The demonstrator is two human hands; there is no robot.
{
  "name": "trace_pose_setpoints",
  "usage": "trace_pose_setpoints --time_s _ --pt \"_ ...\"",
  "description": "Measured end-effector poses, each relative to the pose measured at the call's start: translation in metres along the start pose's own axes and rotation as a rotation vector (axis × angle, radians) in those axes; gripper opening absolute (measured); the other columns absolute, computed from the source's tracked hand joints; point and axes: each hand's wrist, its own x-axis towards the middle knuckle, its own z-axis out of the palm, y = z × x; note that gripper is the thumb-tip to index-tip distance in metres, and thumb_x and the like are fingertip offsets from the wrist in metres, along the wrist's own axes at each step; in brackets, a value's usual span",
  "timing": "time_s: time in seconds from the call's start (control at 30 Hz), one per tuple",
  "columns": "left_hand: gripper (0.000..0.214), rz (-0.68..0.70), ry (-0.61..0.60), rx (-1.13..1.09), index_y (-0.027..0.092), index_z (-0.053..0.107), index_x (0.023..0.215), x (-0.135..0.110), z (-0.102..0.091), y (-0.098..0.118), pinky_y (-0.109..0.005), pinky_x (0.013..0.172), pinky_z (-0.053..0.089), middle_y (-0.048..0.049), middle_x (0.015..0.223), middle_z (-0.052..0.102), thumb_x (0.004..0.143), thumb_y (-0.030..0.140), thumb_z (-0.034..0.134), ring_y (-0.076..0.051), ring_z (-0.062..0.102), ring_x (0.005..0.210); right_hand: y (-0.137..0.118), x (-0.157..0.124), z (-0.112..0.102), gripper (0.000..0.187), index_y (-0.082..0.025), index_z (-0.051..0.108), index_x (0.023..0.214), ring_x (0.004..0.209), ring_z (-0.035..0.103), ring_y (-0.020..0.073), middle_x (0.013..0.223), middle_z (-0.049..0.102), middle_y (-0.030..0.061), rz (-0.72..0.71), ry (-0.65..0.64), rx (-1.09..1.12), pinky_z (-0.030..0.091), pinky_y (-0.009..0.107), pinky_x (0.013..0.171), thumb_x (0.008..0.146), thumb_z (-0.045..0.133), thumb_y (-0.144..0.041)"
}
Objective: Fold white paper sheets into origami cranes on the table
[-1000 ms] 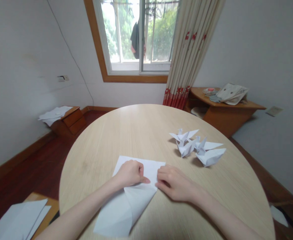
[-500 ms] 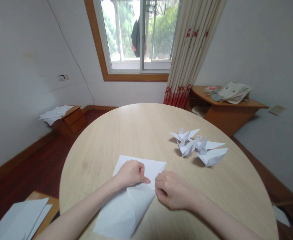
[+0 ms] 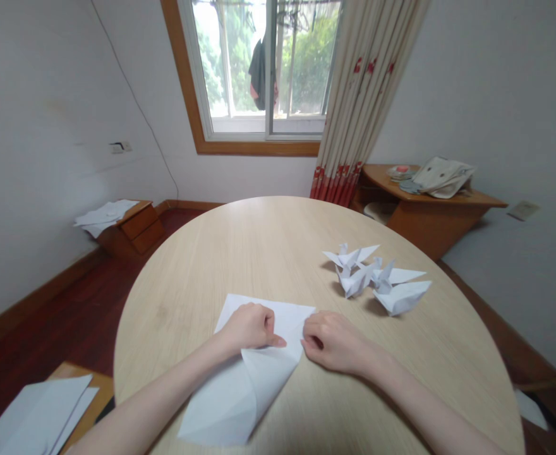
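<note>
A white sheet of paper (image 3: 225,401) lies on the table's near side, with one part folded over and crease lines showing. My left hand (image 3: 249,325) rests on its upper half, fingers curled into a fist and the thumb pressed flat on the paper beside the folded layer. At the right edge of the sheet is my right hand (image 3: 332,341), its fingers curled and thumb closed against the paper's edge close to the upper right corner. The fingertips of the right hand are partly hidden. Several folded white paper cranes (image 3: 404,297) stand beyond my right hand.
The round wooden table (image 3: 278,234) has a curved edge all round. More white sheets (image 3: 36,411) lie on a stool at the lower left. A low cabinet (image 3: 138,224) carries papers at the far left; a corner desk (image 3: 443,218) with a cloth bag stands right.
My right hand has slid up and a little right along the paper's edge, toward its upper right corner. My left hand has stayed in place on the sheet.
</note>
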Motion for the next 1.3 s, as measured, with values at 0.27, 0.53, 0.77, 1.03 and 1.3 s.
trace_pose_setpoints --time_s 0.27,0.53,0.77,1.03,1.3 --pt "0.036 0.002 -0.007 -0.006 0.018 0.052 0.053 -0.002 -0.002 0.002 -0.023 0.053 0.025 0.0072 0.053 0.046 0.064 0.036 0.081 -0.012 0.043 0.056 0.014 0.002 -0.003 0.021 -0.017 0.055 0.056 0.056 0.046 0.0117 0.059 0.059 -0.0001 0.132 0.038 0.038 0.024 0.026 0.056 0.077 0.057 -0.014" --pt "0.037 0.005 -0.008 -0.007 0.018 0.051 0.053 -0.003 -0.002 0.003 -0.024 0.052 0.024 0.0068 0.052 0.045 0.064 0.037 0.081 -0.012 0.042 0.055 0.025 0.003 -0.006 0.022 -0.018 0.056 0.059 0.057 0.05 0.0127 0.063 0.062 0.0006 0.259 0.061 0.01 0.023 0.026 0.055 0.081 0.056 -0.018" --pt "0.036 0.006 0.007 0.004 0.018 0.052 0.053 -0.002 -0.001 0.003 -0.024 0.052 0.024 0.0064 0.052 0.046 0.064 0.037 0.081 -0.012 0.042 0.055 0.03 0.006 -0.004 0.023 -0.018 0.058 0.061 0.059 0.053 0.0139 0.063 0.062 0.0014 0.405 0.065 0.011 0.023 0.024 0.054 0.083 0.052 -0.019" --pt "0.037 0.007 0.005 -0.003 0.018 0.052 0.053 -0.001 0.001 0.001 -0.024 0.052 0.024 0.0064 0.053 0.046 0.063 0.036 0.082 -0.012 0.043 0.055 0.027 0.008 -0.009 0.024 -0.018 0.055 0.06 0.061 0.055 0.015 0.063 0.062 0.0023 0.545 0.076 -0.017 0.02 0.024 0.052 0.083 0.053 -0.019" --pt "0.035 0.0 -0.005 0.009 0.018 0.053 0.054 -0.001 -0.001 0.002 -0.024 0.052 0.024 0.0064 0.053 0.046 0.064 0.037 0.081 -0.012 0.043 0.055 0.027 0.008 -0.009 0.025 -0.018 0.056 0.06 0.062 0.057 0.0157 0.064 0.063 0.0028 0.551 0.091 -0.067 0.018 0.026 0.051 0.084 0.052 -0.019"
